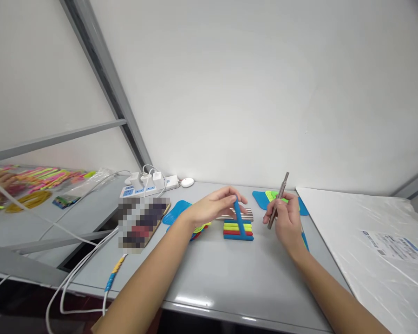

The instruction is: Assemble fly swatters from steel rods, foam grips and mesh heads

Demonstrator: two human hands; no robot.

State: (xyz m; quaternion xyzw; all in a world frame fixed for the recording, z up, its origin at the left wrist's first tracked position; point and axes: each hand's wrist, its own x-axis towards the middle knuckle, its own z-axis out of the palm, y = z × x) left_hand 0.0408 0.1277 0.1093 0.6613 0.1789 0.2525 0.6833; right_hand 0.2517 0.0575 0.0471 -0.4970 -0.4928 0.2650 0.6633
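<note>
My left hand pinches the upper end of a blue handle tube, which stands tilted over a row of tubes. That row of blue, yellow and red handle tubes lies on the grey table. Behind it are several metal rods, partly hidden by my left hand. In my right hand is a telescopic metal rod, held slanting upward between thumb and fingers. The rod and the blue tube are apart. Perforated blue and green plastic swatter heads lie behind my right hand; more swatter heads lie beside my left forearm.
At the left are a phone, partly blurred, and a power strip with plugs and white cables. A white wrapped board covers the right side. A grey metal frame divides off another table, where another person's hand shows.
</note>
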